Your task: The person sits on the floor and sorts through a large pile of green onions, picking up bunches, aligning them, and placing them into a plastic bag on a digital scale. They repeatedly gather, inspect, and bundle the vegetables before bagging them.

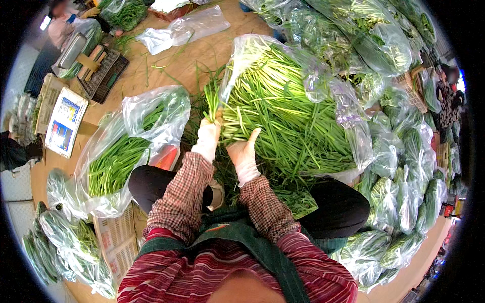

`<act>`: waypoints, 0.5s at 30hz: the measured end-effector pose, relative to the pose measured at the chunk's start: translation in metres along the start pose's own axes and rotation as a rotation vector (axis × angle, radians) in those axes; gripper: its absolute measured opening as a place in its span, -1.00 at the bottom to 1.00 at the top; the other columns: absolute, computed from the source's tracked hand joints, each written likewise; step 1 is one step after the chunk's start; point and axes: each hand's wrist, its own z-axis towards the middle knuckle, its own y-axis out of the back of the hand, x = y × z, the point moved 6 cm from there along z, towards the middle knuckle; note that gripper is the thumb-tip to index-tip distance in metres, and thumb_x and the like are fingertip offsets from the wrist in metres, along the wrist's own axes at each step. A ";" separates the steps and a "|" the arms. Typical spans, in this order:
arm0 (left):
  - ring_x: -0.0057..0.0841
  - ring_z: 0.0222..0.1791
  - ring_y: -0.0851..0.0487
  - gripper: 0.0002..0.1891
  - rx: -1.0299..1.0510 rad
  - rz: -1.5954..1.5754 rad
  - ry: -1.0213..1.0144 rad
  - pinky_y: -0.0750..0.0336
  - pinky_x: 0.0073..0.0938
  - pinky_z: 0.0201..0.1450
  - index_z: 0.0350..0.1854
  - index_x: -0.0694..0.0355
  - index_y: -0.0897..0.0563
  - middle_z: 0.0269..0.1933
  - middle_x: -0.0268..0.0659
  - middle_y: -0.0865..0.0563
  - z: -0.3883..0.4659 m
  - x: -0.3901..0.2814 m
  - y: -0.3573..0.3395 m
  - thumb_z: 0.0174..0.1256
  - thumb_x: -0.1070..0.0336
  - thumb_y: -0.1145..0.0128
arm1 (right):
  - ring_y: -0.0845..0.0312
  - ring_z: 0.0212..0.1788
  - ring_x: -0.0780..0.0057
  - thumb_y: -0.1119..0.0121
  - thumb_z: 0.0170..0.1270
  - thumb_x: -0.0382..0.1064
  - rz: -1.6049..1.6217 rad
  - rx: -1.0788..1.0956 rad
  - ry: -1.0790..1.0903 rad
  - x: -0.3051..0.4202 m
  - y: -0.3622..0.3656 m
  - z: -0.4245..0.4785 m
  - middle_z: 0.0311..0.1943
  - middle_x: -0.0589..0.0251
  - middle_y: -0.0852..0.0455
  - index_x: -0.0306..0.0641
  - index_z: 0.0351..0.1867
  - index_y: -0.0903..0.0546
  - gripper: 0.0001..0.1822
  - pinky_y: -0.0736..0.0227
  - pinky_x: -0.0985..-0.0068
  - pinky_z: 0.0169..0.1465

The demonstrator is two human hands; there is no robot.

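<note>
My left hand, in a light glove, is closed around a small bunch of garlic chives held with its stalks pointing up. My right hand, also gloved, is beside it at the near left edge of a large heap of loose chives. Its thumb stands apart. Blurred stalk ends cover its fingers, so I cannot tell whether they grip anything. The heap lies in an opened clear plastic bag, pale stalks on the far side and green leaves nearer me.
To the left, another clear bag holds chives. Beyond it are a digital scale and a dark plastic crate. Bagged greens pile up on the right. A clear plastic bag lies flat ahead. A person is at the far left.
</note>
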 end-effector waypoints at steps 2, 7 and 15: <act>-0.62 -0.22 -0.56 -0.67 -0.045 0.481 -0.011 -0.45 -0.62 -0.20 0.10 0.24 -0.52 -0.06 -0.24 -0.63 -0.056 -0.036 -0.029 0.30 0.46 0.11 | -0.48 -0.02 0.20 -0.14 0.18 0.16 0.008 -0.114 0.088 0.014 0.015 0.017 0.00 0.16 -0.58 -0.22 0.10 -0.46 -0.41 -0.33 0.25 0.15; -0.43 -0.64 -0.61 -0.68 -0.160 0.028 -0.031 -0.49 -0.50 -0.58 -0.06 0.31 -0.52 -0.41 -0.15 -0.68 -0.076 -0.081 0.016 0.35 0.15 0.05 | -0.51 -0.10 0.27 -0.13 0.16 -0.12 -0.228 -0.239 0.020 0.015 0.027 -0.002 -0.06 0.15 -0.60 -0.28 -0.02 -0.50 -0.61 -0.39 0.24 0.05; -0.37 -0.42 -0.56 -0.92 -0.025 1.454 -0.952 -0.43 -0.48 -0.41 -0.41 0.26 -0.61 -0.35 -0.22 -0.60 -0.114 -0.186 -0.058 0.12 0.43 -0.05 | -0.53 -0.14 0.31 -0.11 0.14 -0.13 -0.298 -0.297 -0.177 0.000 0.006 -0.103 -0.17 0.19 -0.65 -0.29 -0.08 -0.54 -0.64 -0.39 0.33 0.02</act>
